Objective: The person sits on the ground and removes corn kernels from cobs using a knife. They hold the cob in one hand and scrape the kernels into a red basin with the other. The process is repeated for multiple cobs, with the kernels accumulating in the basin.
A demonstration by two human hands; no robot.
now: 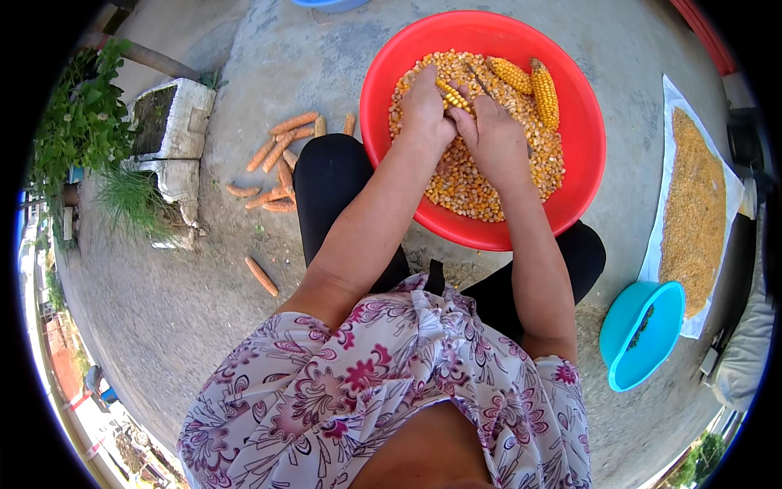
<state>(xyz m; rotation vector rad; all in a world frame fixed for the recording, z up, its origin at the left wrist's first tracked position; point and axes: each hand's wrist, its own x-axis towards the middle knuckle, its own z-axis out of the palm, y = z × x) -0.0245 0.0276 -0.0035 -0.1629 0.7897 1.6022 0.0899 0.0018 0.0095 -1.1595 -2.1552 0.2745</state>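
Note:
Over a red plastic basin [586,165], my left hand [423,110] grips a partly shelled ear of corn [453,96] with yellow kernels. My right hand [496,137] closes on the same ear from the other side, its thumb near the lower end. Loose corn kernels [470,189] fill the bottom of the basin under both hands. A thin dark rod [478,79] slants across the kernels and passes behind my right hand; whether the hand touches it I cannot tell. Two unshelled ears, one lying [511,74] and one beside the wall [545,96], rest at the basin's right.
Bare corn cobs [278,150] are scattered on the concrete at left, with one cob [261,276] nearer me. At right are a turquoise tub [666,342] and a white sheet [654,244] spread with grain [690,208]. White planters [186,122] stand far left.

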